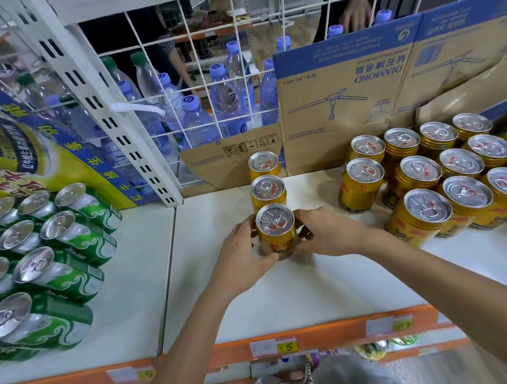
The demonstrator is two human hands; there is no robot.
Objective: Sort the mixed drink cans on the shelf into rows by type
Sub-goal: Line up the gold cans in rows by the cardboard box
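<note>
The left hand (243, 250) and the right hand (326, 232) are clamped on the front gold can (276, 231) from either side. The fingers of both curl round its body, the left thumb low against the label, and the can stands upright on the white shelf (280, 292), near the middle. Right behind it stands a second gold can (268, 188), and behind that a third gold can (263, 163), the three touching or nearly so in one straight file that runs back to the cardboard box (343, 86) at the rear. To the right, apart from this file, a group of gold cans (420, 184) stands upright in loose rows, the tops all silver with pull tabs. To the left, across the seam in the shelf, the green cans (60, 243) stand packed together — they look tilted, though the wide lens may be the cause. Behind them a yellow and blue poster (26, 149) leans at the back. A white wire grid (184, 87) closes off the rear left, with water bottles (222, 100) beyond it, most with pale blue caps. Along the front edge runs an orange strip (325, 331) bearing price tags (286, 347) — one reads 5.
</note>
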